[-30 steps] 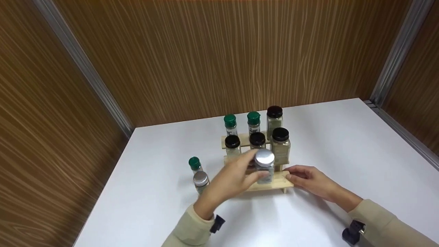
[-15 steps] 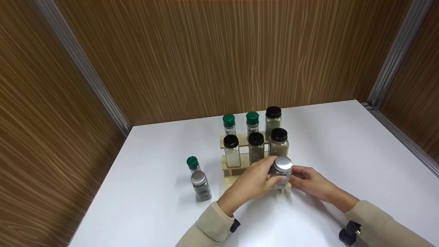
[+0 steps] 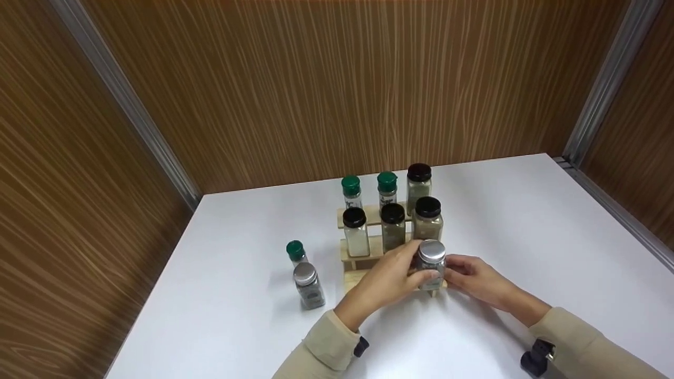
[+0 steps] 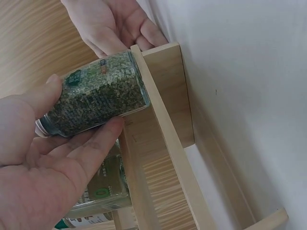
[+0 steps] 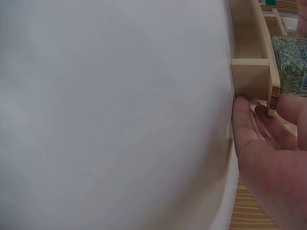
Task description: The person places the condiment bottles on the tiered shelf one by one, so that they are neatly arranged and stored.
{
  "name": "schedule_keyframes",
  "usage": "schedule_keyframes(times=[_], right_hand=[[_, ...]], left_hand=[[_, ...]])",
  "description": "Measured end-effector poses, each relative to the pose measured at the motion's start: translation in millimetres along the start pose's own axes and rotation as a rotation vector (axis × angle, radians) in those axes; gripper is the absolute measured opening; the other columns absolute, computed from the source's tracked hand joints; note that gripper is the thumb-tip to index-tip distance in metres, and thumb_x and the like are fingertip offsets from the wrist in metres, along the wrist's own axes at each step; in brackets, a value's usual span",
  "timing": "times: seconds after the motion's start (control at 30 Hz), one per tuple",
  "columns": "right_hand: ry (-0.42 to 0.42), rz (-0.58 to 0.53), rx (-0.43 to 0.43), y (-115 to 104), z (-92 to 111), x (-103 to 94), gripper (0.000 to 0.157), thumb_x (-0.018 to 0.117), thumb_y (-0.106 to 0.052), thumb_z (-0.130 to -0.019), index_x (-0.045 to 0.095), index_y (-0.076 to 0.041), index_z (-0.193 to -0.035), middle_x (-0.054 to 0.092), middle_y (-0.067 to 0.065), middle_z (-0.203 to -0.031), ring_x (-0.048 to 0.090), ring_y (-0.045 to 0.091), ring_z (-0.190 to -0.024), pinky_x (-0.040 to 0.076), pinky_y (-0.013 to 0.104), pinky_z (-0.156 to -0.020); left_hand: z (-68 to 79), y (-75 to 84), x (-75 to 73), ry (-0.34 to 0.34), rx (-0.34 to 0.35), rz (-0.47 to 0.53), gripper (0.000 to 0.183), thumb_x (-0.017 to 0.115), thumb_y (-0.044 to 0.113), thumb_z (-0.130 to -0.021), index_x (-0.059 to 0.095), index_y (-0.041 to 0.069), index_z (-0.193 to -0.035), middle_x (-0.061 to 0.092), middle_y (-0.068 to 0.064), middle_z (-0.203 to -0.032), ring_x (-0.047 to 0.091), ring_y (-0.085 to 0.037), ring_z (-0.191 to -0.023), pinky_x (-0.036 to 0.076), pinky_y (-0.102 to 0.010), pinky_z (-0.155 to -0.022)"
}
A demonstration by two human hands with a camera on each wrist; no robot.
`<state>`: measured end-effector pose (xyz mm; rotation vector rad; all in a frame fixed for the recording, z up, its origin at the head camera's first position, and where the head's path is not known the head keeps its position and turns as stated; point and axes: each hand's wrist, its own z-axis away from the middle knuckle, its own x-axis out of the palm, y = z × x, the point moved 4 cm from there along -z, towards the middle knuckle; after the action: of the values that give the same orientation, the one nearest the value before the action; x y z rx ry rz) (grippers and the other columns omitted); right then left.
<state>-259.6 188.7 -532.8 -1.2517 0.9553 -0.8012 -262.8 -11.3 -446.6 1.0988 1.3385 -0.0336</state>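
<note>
My left hand grips a glass spice jar with a silver lid, thumb on one side and fingers on the other. Green dried herb flakes fill this jar in the left wrist view. Its base is at the right end of the lowest shelf of a light wooden spice rack; the left wrist view has the base against the shelf board. My right hand holds the rack's right end, and in the right wrist view its thumb and fingers lie about the shelf's end.
Black-lidded jars fill the middle shelf. Two green-capped jars and a black-lidded jar stand on the top shelf. Left of the rack, a silver-lidded jar and a green-capped jar stand on the white table.
My left hand has carried the silver-lidded jar right and down to the lowest shelf's right end. During the last half second it barely moves. The right hand stays at the rack's end.
</note>
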Motion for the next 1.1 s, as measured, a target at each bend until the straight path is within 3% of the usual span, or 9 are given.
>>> schedule_keyframes(times=[0.27, 0.43, 0.6, 0.83, 0.97, 1.1], right_hand=[[0.001, 0.015, 0.025, 0.1, 0.4, -2.0, 0.048, 0.059, -0.016, -0.108, 0.049, 0.014, -0.145, 0.062, 0.03, -0.142, 0.067, 0.0, -0.117, 0.055, 0.022, -0.103], [0.007, 0.021, 0.018, -0.9, 0.6, -3.0, 0.046, 0.059, -0.016, -0.108, 0.051, 0.013, -0.143, 0.061, 0.031, -0.142, 0.067, 0.003, -0.119, 0.055, 0.022, -0.103], [0.011, 0.032, 0.018, -1.3, -0.6, -3.4, 0.045, 0.059, -0.016, -0.108, 0.052, 0.012, -0.143, 0.061, 0.031, -0.142, 0.067, 0.007, -0.122, 0.055, 0.023, -0.104], [0.018, 0.039, 0.021, -0.9, -0.3, -8.3, 0.047, 0.059, -0.014, -0.108, 0.05, 0.014, -0.144, 0.058, 0.035, -0.144, 0.067, 0.007, -0.122, 0.055, 0.022, -0.102], [0.014, 0.05, 0.014, -1.1, 0.4, -11.8, 0.046, 0.059, -0.015, -0.107, 0.051, 0.014, -0.143, 0.059, 0.035, -0.143, 0.067, 0.004, -0.12, 0.055, 0.021, -0.102], [0.004, 0.04, 0.003, 0.0, 0.0, -12.6, 0.047, 0.059, -0.014, -0.108, 0.049, 0.016, -0.143, 0.06, 0.035, -0.141, 0.066, -0.003, -0.116, 0.055, 0.02, -0.102]], left_hand=[[3.3, -0.7, -2.7, 0.022, -0.057, 0.032, 0.057, 0.074, 0.036, -0.098, 0.052, 0.016, -0.147, 0.065, 0.0, -0.141, 0.062, -0.011, -0.128, 0.05, -0.026, -0.11], [11.3, 0.1, -14.0, 0.031, -0.079, 0.034, 0.064, 0.074, 0.042, -0.097, 0.049, 0.02, -0.152, 0.06, -0.001, -0.149, 0.06, -0.016, -0.135, 0.049, -0.032, -0.114], [27.0, -1.6, -39.4, 0.053, -0.068, 0.065, 0.067, 0.072, 0.047, -0.097, 0.048, 0.021, -0.154, 0.06, -0.001, -0.15, 0.06, -0.018, -0.135, 0.05, -0.037, -0.114], [55.7, -13.3, -87.4, 0.161, -0.007, 0.126, 0.062, 0.077, 0.04, -0.095, 0.056, 0.011, -0.146, 0.064, -0.008, -0.143, 0.065, -0.025, -0.128, 0.057, -0.031, -0.104], [74.6, -27.6, -107.0, 0.213, -0.044, 0.142, 0.065, 0.079, 0.043, -0.093, 0.057, 0.013, -0.147, 0.062, -0.005, -0.146, 0.062, -0.024, -0.134, 0.056, -0.031, -0.106], [91.9, -46.2, -119.4, 0.258, -0.091, 0.095, 0.066, 0.08, 0.043, -0.092, 0.058, 0.013, -0.145, 0.063, -0.002, -0.146, 0.062, -0.022, -0.134, 0.056, -0.035, -0.107]])
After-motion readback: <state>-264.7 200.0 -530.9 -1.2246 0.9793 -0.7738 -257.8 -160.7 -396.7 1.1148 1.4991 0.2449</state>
